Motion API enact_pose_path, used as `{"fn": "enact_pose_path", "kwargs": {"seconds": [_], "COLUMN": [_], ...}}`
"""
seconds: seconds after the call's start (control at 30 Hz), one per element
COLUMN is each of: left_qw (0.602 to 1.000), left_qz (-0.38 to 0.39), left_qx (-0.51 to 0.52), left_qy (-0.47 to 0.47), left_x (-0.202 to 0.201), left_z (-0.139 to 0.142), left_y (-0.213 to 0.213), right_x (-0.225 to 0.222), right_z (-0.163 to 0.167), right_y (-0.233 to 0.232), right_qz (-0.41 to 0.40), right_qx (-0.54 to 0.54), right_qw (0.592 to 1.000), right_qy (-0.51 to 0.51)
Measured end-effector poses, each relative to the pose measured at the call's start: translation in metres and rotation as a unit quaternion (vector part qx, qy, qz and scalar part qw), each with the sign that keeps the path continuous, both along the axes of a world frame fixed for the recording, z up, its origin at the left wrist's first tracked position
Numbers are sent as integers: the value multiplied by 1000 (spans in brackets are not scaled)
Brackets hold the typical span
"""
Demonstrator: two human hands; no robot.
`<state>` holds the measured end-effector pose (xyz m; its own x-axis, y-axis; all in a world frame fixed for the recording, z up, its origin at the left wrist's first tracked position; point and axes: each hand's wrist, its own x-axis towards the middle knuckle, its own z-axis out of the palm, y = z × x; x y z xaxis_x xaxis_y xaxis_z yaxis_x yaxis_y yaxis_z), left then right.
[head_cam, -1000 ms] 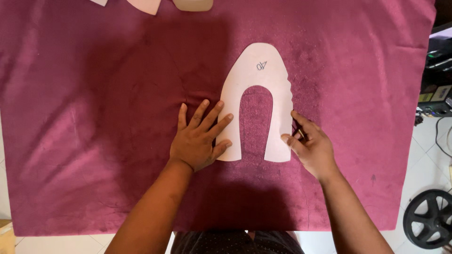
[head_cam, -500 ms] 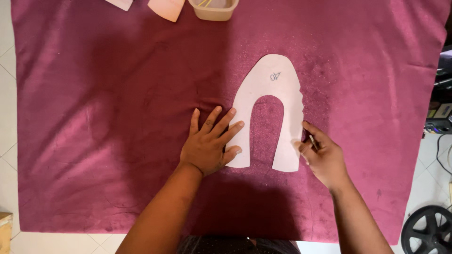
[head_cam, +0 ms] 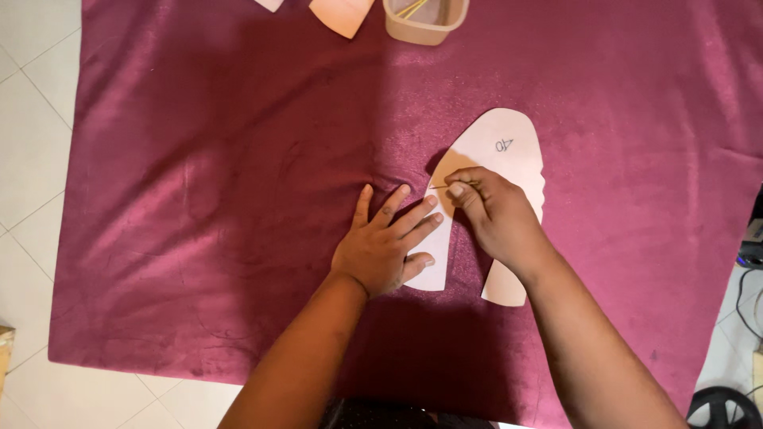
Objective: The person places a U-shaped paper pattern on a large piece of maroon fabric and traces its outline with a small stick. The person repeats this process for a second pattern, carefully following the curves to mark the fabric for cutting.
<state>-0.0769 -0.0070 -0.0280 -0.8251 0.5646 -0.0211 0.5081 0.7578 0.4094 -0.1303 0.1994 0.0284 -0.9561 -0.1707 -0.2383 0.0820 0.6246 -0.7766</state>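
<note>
A pale pink U-shaped paper pattern [head_cam: 509, 143] lies flat on a maroon velvet cloth [head_cam: 222, 199]. My left hand [head_cam: 385, 242] presses flat, fingers spread, on the pattern's left leg and the cloth beside it. Over the middle of the pattern, my right hand [head_cam: 493, 214] has its fingers pinched on a thin pin-like tool [head_cam: 447, 187] whose tip meets the left leg's edge. This hand and its forearm hide much of the pattern's inner cutout and right leg.
At the cloth's far edge stand a beige plastic tub [head_cam: 425, 17] with thin sticks inside and two more pale pattern pieces [head_cam: 342, 14]. White floor tiles [head_cam: 32, 119] lie left of the cloth. A black wheel [head_cam: 727, 405] shows at the lower right.
My right hand has moved from the outer edge of the pattern's right leg across to the left leg's upper part. The left hand stays pressed in place. The view has shifted downward.
</note>
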Motion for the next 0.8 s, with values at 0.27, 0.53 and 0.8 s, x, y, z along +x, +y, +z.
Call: {"fn": "enact_pose_path", "kwargs": {"seconds": [0.27, 0.53, 0.8], "left_qw": [999, 999, 999], "left_qz": [9, 13, 12], "left_qx": [36, 43, 36], "left_qy": [11, 4, 1], "left_x": [5, 8, 9], "left_z": [-5, -6, -4], "left_y": [1, 7, 12], "right_x": [-6, -13, -27], "right_z": [-2, -1, -20], "right_y": [-7, 5, 37], "right_qz": [20, 13, -101], "right_qx": [92, 124, -63], "right_qw": [995, 984, 987], "right_qy": [14, 126, 111]}}
